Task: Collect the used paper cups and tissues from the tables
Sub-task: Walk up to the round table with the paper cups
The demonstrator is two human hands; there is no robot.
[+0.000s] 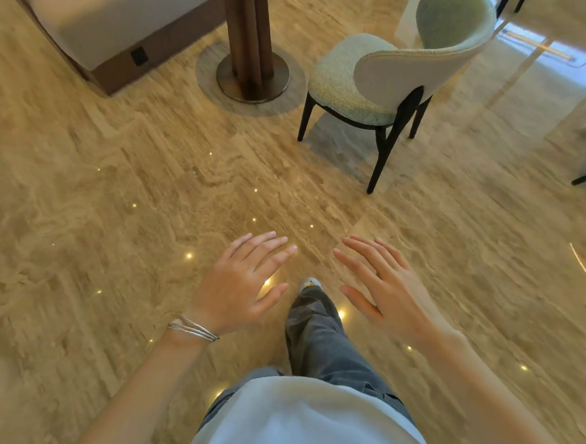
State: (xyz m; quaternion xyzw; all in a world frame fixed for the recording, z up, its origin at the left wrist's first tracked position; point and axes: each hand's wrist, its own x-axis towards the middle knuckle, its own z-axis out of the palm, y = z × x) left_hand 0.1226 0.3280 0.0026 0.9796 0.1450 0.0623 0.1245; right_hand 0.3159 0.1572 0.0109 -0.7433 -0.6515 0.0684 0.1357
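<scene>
— Polished beige stone floor [115,193] fills most of the view, dotted with reflected ceiling lights. Which step is in hand?

— Judged from posture: transit toward a table. No collection is under way. One leg in grey trousers [318,340] is set forward, with the light-coloured shoe tip [311,284] on the floor.

— State of the hands?

— Left hand [243,280], with thin silver bangles [192,330] at the wrist: fingers straight and spread wide, holding nothing. Right hand [383,292]: likewise wide and empty. Both hover palm-down above the floor, apart from each other.

— Location of the used paper cups and tissues?

— Not in view. No table top shows. Only a dark brown wooden table pedestal on a round metal base [247,47] appears at the top of the view. A pale green upholstered chair on dark legs [348,84] stands just beside it to the right. A beige upholstered bench with a brown plinth [108,15] lies to the left.

— What does the next move call for?

— As a judgement:
1. Close the gap to the pedestal table.
2. Raise the view until the top is visible.
3. Locate cups and tissues before reaching.

Either hand is free for the first item. The chair's legs angle outward near the likely path, and the floor looks glossy, so careful footing is advised.
</scene>
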